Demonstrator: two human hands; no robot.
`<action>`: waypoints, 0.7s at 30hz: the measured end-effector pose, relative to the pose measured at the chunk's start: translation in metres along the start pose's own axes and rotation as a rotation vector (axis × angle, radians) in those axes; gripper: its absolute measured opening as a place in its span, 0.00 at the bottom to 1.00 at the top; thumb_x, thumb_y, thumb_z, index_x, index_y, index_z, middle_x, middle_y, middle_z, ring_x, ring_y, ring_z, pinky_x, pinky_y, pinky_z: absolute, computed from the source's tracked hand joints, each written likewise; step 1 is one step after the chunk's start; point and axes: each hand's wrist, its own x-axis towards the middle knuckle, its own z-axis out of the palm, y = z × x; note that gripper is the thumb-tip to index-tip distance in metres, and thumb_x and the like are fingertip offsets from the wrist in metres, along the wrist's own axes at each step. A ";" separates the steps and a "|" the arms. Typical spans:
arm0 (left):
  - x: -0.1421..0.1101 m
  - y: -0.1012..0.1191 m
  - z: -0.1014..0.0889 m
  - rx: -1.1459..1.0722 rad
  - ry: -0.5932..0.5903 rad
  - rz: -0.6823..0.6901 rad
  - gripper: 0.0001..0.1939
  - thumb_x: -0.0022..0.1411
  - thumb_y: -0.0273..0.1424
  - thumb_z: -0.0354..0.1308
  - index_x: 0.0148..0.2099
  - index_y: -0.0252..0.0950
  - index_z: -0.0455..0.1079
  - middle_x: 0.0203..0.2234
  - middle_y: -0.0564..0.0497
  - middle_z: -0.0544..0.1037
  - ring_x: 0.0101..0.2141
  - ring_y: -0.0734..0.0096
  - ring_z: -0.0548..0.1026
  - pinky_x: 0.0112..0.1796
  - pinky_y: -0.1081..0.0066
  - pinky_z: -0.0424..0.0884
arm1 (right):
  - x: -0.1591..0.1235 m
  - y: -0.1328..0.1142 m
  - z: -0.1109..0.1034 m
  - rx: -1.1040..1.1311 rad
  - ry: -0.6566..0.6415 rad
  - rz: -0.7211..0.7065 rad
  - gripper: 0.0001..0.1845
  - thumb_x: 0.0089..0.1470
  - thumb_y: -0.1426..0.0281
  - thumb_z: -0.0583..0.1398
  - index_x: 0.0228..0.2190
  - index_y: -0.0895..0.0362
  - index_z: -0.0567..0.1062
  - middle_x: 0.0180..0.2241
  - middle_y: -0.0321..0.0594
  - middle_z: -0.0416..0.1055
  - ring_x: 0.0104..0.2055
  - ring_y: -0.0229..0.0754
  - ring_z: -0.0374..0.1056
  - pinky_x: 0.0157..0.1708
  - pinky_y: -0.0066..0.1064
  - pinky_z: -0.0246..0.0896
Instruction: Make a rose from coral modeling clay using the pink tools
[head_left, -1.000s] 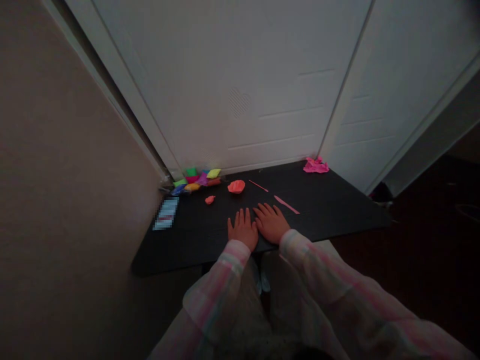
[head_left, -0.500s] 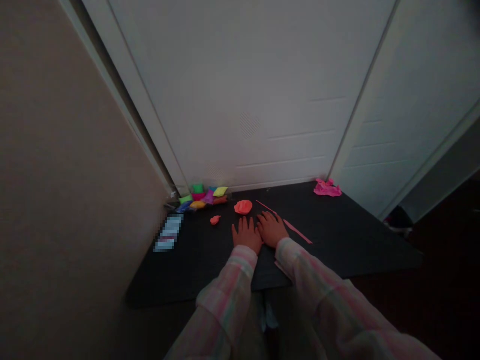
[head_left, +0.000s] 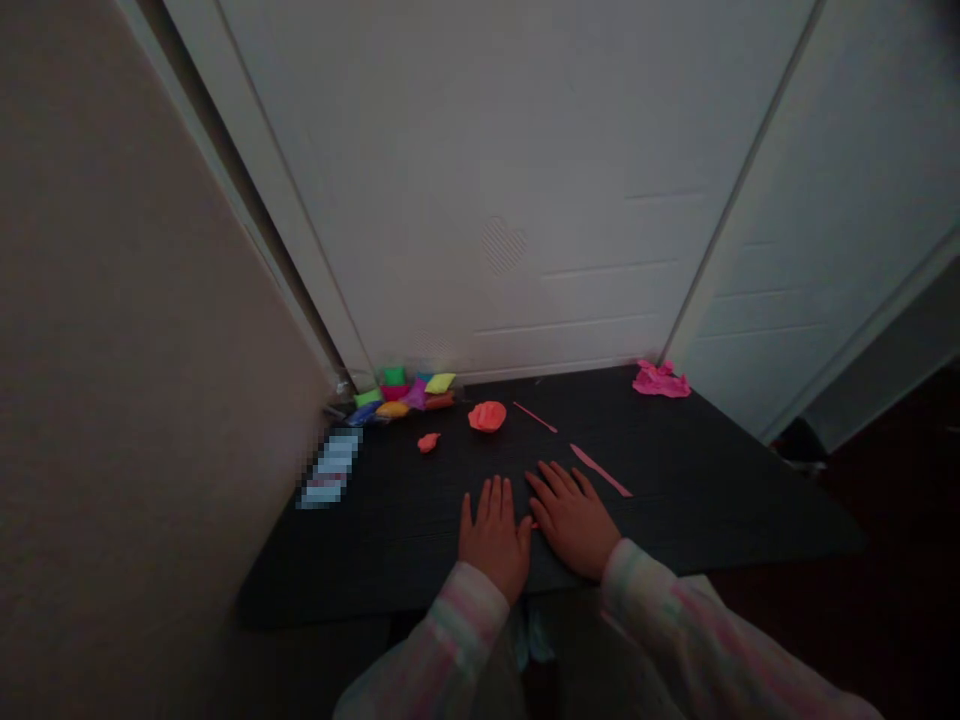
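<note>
My left hand (head_left: 493,540) lies palm down near the front of the dark table, its fingers stretched out. Beside it, slightly to the right, my right hand (head_left: 576,518) is also flat with spread fingers. A bit of coral clay (head_left: 535,524) peeks out between the two hands; the rest of it is hidden under them. Beyond the fingers sits a round, layered coral clay piece (head_left: 487,417), with a small clay lump (head_left: 428,442) to its left. A thin pink clay strip (head_left: 535,417) and a wider flat strip (head_left: 601,471) lie past my right hand.
Colourful clay packets (head_left: 405,392) are heaped at the back left. In front of them is a blurred-out pale rectangle (head_left: 331,468). A crumpled bright pink piece (head_left: 661,380) rests at the back right. White panels (head_left: 525,200) rise behind the black table (head_left: 352,560).
Both hands have drawn back toward the table's front edge and slightly apart. The strip that my right hand partly covered now shows as two separate pieces, and a bit of clay shows between my hands.
</note>
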 end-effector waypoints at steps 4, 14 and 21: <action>0.023 -0.003 0.003 -0.002 -0.035 -0.054 0.26 0.57 0.39 0.28 0.54 0.33 0.50 0.52 0.48 0.56 0.53 0.66 0.51 0.50 0.56 0.46 | 0.019 0.003 0.005 -0.012 -0.006 0.024 0.23 0.53 0.63 0.40 0.48 0.54 0.58 0.52 0.43 0.53 0.54 0.44 0.45 0.49 0.41 0.34; 0.040 -0.006 0.003 0.042 0.006 -0.111 0.24 0.57 0.39 0.32 0.55 0.39 0.49 0.53 0.47 0.54 0.53 0.63 0.49 0.49 0.54 0.46 | 0.036 0.006 0.007 -0.023 -0.018 0.048 0.23 0.53 0.64 0.40 0.49 0.56 0.58 0.52 0.43 0.52 0.54 0.44 0.44 0.50 0.41 0.34; 0.003 -0.001 -0.002 0.023 0.017 -0.064 0.25 0.58 0.38 0.30 0.55 0.35 0.49 0.52 0.48 0.56 0.53 0.66 0.50 0.50 0.56 0.46 | 0.001 0.004 -0.001 -0.034 -0.022 -0.005 0.23 0.53 0.63 0.40 0.49 0.55 0.58 0.52 0.43 0.52 0.54 0.44 0.44 0.50 0.40 0.35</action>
